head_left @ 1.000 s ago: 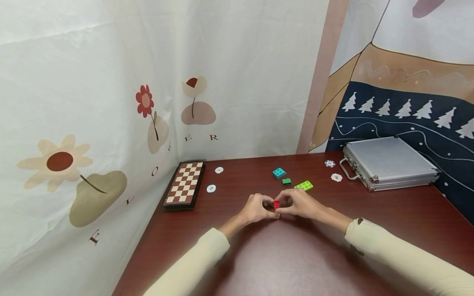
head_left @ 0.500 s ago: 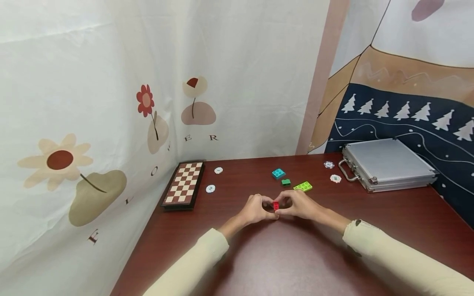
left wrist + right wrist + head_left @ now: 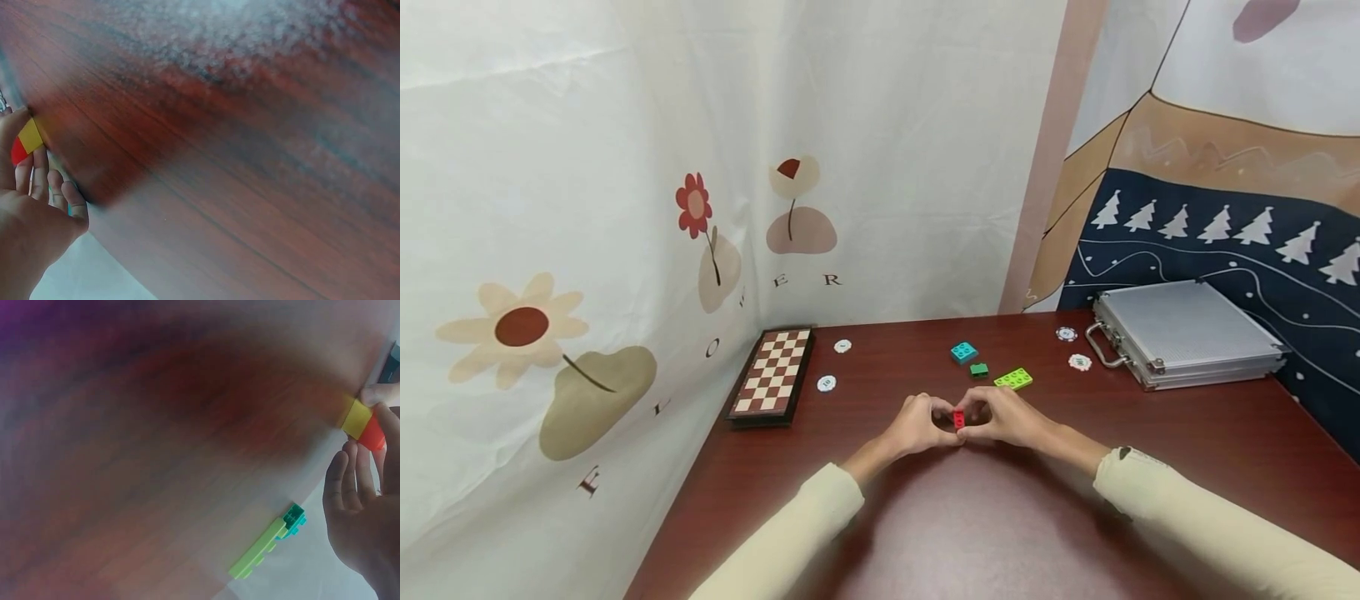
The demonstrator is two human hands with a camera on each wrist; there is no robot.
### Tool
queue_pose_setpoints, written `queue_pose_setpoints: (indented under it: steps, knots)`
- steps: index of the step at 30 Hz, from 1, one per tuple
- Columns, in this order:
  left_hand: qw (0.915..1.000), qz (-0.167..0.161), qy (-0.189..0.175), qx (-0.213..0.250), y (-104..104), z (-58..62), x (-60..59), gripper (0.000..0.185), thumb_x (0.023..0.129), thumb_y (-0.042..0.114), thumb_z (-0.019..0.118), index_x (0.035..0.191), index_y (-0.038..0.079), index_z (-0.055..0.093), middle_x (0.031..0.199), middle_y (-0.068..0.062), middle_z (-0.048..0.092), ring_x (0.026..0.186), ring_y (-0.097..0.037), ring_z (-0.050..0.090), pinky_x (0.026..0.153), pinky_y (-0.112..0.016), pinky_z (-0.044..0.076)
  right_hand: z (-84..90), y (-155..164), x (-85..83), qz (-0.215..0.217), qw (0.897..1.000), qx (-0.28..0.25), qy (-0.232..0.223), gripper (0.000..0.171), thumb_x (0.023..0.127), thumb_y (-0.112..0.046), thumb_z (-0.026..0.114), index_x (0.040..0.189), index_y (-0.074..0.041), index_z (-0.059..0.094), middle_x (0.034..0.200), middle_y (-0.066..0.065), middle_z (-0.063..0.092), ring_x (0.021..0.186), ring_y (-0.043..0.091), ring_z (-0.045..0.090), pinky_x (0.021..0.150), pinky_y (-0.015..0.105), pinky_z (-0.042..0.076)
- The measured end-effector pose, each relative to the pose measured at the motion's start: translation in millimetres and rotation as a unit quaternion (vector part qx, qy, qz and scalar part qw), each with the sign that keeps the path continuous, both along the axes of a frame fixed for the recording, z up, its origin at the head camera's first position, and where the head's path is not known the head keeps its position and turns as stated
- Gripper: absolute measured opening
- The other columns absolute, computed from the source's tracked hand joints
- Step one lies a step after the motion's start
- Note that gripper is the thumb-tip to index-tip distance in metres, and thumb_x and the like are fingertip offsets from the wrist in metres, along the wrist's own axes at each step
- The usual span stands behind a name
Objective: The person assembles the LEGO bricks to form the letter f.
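Small red plastic building brick [image 3: 958, 418] with a yellow brick [image 3: 357, 419] joined to it, pinched from both sides between left hand [image 3: 917, 424] and right hand [image 3: 1007, 415], just above the dark red wooden table [image 3: 1000, 533]. Fingers of both hands curled round the stacked pair, probably to press the two pieces together. Beyond the red brick, near it: lime green flat studded plate [image 3: 1013, 378], small dark green brick [image 3: 978, 369] and teal square brick [image 3: 964, 352], loose and apart from the hands. Left of the red brick, by the flowered cloth wall: folded brown-and-cream chessboard [image 3: 772, 375], two white poker chips [image 3: 827, 382] near it. Right of it, well apart at the table's far corner: ribbed aluminium case [image 3: 1183, 332]. Bare tabletop on the near side of the red brick, open room towards the sleeves.
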State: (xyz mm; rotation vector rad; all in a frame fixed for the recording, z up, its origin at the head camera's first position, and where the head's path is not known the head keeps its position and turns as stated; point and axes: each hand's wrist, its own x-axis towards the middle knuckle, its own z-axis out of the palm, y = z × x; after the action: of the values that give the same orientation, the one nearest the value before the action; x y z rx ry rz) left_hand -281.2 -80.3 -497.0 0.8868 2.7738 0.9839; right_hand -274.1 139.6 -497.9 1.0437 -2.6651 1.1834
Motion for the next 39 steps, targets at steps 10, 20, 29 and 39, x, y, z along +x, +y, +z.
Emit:
queue_pose_setpoints:
  steps: [10,20,29,39]
  knots:
    - [0.9996,0.015,-0.018,0.014,0.4,-3.1,-1.4,0.032,0.076,0.03,0.095,0.101,0.015,0.082,0.088,0.011,0.075,0.082,-0.003,0.065,0.077,-0.02,0.051,15.0,22.1,-10.7,0.04,0.999,0.017,0.031,0.04,0.086,-0.029,0.087,0.118,-0.008,0.074,0.104,0.0,0.075,0.089,0.016,0.071,0.078,0.034,0.06]
    - [0.9986,0.024,-0.041,0.022,0.3,-1.0,1.3,0.035,0.075,0.029,0.095,0.103,0.014,0.08,0.09,0.009,0.073,0.083,-0.01,0.062,0.074,-0.021,0.05,29.1,65.4,-40.5,-0.021,0.999,0.03,0.029,0.039,0.086,-0.018,0.087,0.119,-0.004,0.074,0.109,0.009,0.076,0.096,0.029,0.07,0.086,0.046,0.058]
    - [0.9987,0.023,-0.043,0.018,1.9,-0.7,1.2,0.035,0.075,0.028,0.095,0.104,0.015,0.08,0.09,0.012,0.071,0.083,-0.004,0.06,0.075,-0.02,0.05,26.7,87.8,-55.8,-0.039,0.996,0.059,0.051,0.038,0.083,-0.012,0.088,0.118,-0.001,0.075,0.113,0.012,0.076,0.102,0.031,0.069,0.089,0.051,0.056]
    - [0.9989,0.017,-0.04,0.017,0.6,-0.7,1.3,0.035,0.076,0.029,0.095,0.104,0.016,0.08,0.091,0.009,0.071,0.085,-0.01,0.061,0.074,-0.021,0.049,12.9,96.0,-64.9,-0.006,0.994,0.104,0.029,0.038,0.089,-0.011,0.083,0.124,0.0,0.073,0.12,0.014,0.073,0.109,0.031,0.067,0.094,0.054,0.053]
